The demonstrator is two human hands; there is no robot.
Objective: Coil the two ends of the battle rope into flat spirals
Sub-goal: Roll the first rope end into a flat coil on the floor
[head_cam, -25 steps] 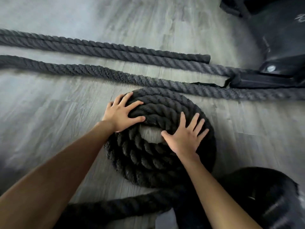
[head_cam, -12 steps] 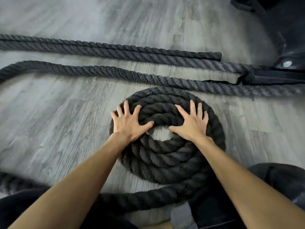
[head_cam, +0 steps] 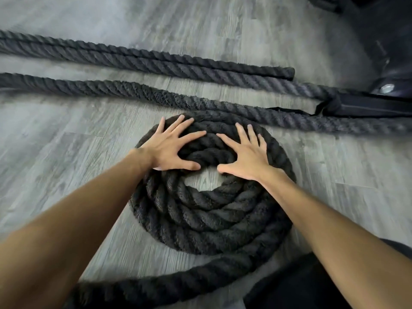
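Observation:
A thick black battle rope is wound into a flat spiral coil [head_cam: 211,210] on the grey wood floor, with a small gap of floor at its centre. My left hand [head_cam: 172,148] lies flat with fingers spread on the coil's far left turns. My right hand [head_cam: 246,156] lies flat, fingers spread, on the far right turns. Both palms press on the rope without gripping it. A loose length of rope [head_cam: 169,284] leaves the coil's near side and runs left. The rope's other end [head_cam: 283,72] lies straight beyond the coil.
Straight runs of rope [head_cam: 138,92] cross the floor beyond the coil. A black anchor strap [head_cam: 365,107] and a dark machine base [head_cam: 388,52] sit at the far right. My dark-clothed knee [head_cam: 312,284] is near the bottom right.
Both hands have shifted around the coil toward its far side, the left moving up and left. The coil has turned and the loose rope at the near side now curves closer to it.

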